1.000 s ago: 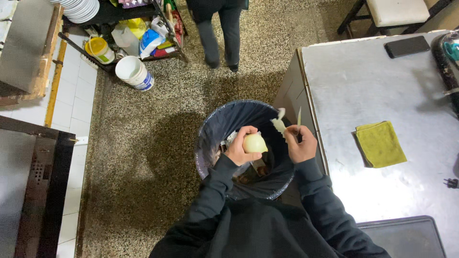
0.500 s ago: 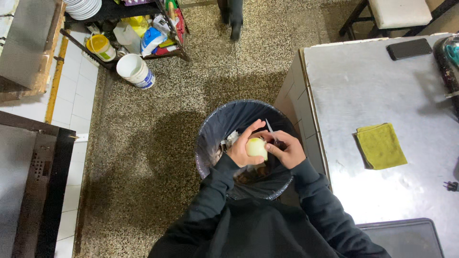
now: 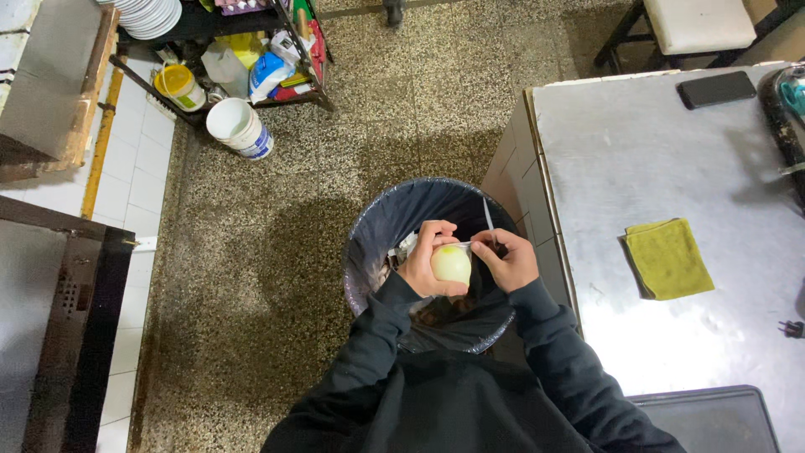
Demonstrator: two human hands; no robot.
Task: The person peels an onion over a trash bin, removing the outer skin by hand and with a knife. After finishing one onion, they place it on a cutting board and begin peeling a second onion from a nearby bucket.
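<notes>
Speckled stone floor (image 3: 251, 252), steel counter (image 3: 671, 168) at right | round bin (image 3: 377, 226) with black liner, just beside counter edge | left hand (image 3: 423, 264) cupping smooth pale onion (image 3: 451, 264) over bin | right hand (image 3: 503, 258) gripping thin knife (image 3: 488, 216) at onion's top | open floor leftward.

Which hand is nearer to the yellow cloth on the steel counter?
Right. The right hand is over the bin, on the side toward the yellow cloth; the left hand holds the onion, farther away.
</notes>
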